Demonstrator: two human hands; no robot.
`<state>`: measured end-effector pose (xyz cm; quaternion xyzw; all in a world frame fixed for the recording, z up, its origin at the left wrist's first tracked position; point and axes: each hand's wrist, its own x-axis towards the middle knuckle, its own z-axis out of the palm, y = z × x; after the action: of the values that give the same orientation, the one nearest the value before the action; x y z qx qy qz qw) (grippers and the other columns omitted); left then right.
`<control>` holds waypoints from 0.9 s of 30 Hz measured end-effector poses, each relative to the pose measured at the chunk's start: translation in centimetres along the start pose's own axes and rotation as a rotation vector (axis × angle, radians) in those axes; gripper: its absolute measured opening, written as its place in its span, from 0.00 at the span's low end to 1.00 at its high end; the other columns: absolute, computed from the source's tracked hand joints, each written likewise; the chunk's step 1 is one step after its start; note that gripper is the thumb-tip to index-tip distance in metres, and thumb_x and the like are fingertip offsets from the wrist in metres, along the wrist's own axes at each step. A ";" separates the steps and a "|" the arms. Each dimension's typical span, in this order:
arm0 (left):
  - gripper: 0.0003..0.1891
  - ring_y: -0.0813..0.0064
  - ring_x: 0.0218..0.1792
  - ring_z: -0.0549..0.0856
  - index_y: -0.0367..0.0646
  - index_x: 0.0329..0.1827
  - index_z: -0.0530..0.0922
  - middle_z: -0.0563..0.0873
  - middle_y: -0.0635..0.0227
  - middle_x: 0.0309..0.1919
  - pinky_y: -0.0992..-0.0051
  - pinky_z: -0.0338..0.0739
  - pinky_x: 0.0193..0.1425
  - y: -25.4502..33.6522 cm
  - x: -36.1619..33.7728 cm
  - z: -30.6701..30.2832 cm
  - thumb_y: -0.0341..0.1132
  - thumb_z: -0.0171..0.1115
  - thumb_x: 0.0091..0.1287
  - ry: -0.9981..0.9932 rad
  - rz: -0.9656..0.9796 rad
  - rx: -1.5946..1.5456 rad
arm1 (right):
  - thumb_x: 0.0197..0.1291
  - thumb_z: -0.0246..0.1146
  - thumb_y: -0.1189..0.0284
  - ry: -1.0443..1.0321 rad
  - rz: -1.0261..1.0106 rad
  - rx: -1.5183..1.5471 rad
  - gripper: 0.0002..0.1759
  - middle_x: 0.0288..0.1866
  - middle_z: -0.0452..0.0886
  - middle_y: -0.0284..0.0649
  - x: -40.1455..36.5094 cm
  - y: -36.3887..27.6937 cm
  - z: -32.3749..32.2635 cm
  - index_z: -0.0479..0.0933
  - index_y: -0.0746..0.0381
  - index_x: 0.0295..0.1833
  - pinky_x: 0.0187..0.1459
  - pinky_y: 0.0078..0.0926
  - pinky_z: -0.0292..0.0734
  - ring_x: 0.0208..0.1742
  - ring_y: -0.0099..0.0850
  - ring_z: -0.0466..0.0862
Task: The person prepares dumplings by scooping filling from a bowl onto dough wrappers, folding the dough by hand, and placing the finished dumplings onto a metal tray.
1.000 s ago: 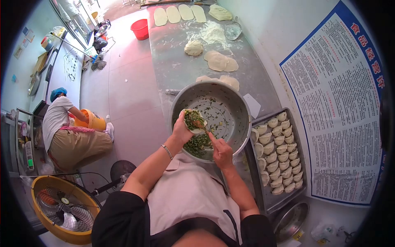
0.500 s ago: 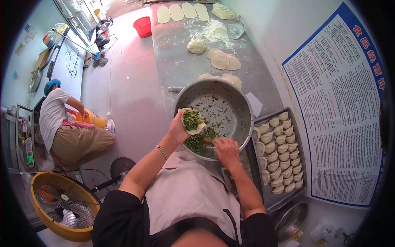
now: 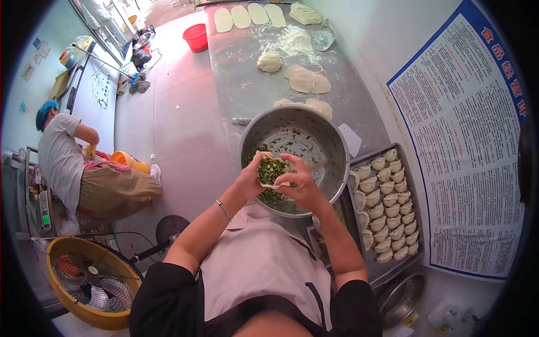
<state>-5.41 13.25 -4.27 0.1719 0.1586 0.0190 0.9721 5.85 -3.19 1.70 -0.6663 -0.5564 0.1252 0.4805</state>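
Note:
Over a large metal bowl (image 3: 337,135), a round dumpling wrapper (image 3: 274,186) heaped with chopped green filling (image 3: 272,168) lies cupped in my left hand (image 3: 247,181). My right hand (image 3: 306,188) has its fingers and thumb on the wrapper's right edge, so both hands are closed around it. A thin wooden handle (image 3: 320,164) sticks out beside my right fingers; its other end is hidden. More chopped greens (image 3: 275,200) lie in the near part of the bowl, with scraps spread over its bottom and wall.
Right of the bowl, a tray (image 3: 373,269) carries rows of folded dumplings (image 3: 387,210). Wrappers (image 3: 306,80), a dough lump (image 3: 269,62) and flour (image 3: 297,42) lie on the metal table (image 3: 236,84). At left are a yellow fan (image 3: 92,281) and a bending person (image 3: 84,168).
My right hand has risen from the filling in the bowl to the wrapper's edge. My left hand has shifted slightly right with the filled wrapper. The person at left has moved an arm.

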 end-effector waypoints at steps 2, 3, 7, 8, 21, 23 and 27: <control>0.20 0.69 0.54 0.84 0.50 0.53 0.73 0.82 0.66 0.50 0.65 0.85 0.57 -0.1 -0.2 0.4 0.54 0.40 0.83 0.053 -0.034 0.111 | 0.55 0.75 0.73 -0.030 0.171 0.241 0.08 0.67 0.70 0.43 -0.3 0.7 0.3 0.86 0.59 0.40 0.56 0.31 0.75 0.57 0.35 0.79; 0.18 0.71 0.53 0.84 0.49 0.52 0.72 0.81 0.68 0.49 0.66 0.86 0.56 0.0 -0.5 0.9 0.53 0.41 0.83 0.080 -0.051 0.168 | 0.56 0.75 0.73 -0.039 0.256 0.360 0.08 0.67 0.70 0.43 -0.3 0.8 0.3 0.86 0.59 0.41 0.56 0.31 0.75 0.56 0.34 0.79; 0.16 0.76 0.53 0.81 0.46 0.56 0.72 0.79 0.70 0.50 0.71 0.84 0.58 0.7 -1.6 2.8 0.45 0.62 0.75 -0.086 -0.006 0.522 | 0.58 0.74 0.74 -0.022 0.443 0.539 0.08 0.62 0.71 0.38 -0.6 0.8 0.2 0.86 0.58 0.44 0.54 0.27 0.77 0.59 0.28 0.77; 0.19 0.77 0.54 0.81 0.45 0.57 0.71 0.78 0.70 0.51 0.72 0.83 0.58 1.1 -2.1 3.7 0.43 0.67 0.72 -0.126 0.000 0.628 | 0.58 0.74 0.74 -0.008 0.424 0.470 0.09 0.60 0.71 0.38 -0.6 0.5 0.0 0.86 0.58 0.44 0.53 0.27 0.77 0.58 0.29 0.78; 0.24 0.68 0.64 0.79 0.46 0.59 0.69 0.75 0.59 0.64 0.70 0.80 0.64 1.2 -3.9 6.7 0.28 0.73 0.65 -0.206 0.439 0.667 | 0.58 0.75 0.72 0.404 0.155 0.105 0.28 0.57 0.78 0.43 -0.4 -5.7 -2.1 0.78 0.62 0.65 0.54 0.29 0.80 0.57 0.32 0.81; 0.24 0.65 0.63 0.80 0.48 0.60 0.68 0.72 0.58 0.66 0.68 0.84 0.61 1.5 -4.1 7.4 0.28 0.72 0.66 -0.189 0.416 0.612 | 0.59 0.74 0.74 0.441 0.218 0.315 0.29 0.56 0.80 0.41 -1.3 -4.1 -1.0 0.76 0.64 0.66 0.50 0.24 0.81 0.54 0.28 0.82; 0.24 0.63 0.63 0.80 0.49 0.60 0.68 0.71 0.58 0.66 0.66 0.87 0.58 1.1 -4.0 7.6 0.28 0.72 0.66 -0.178 0.434 0.548 | 0.62 0.72 0.77 0.453 0.397 0.873 0.28 0.48 0.83 0.38 -1.6 -3.0 1.1 0.75 0.68 0.67 0.41 0.16 0.82 0.42 0.22 0.85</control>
<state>-6.78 11.47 4.09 0.4566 0.0322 0.1664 0.8734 2.65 -4.32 2.93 -0.5071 -0.1979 0.2868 0.7883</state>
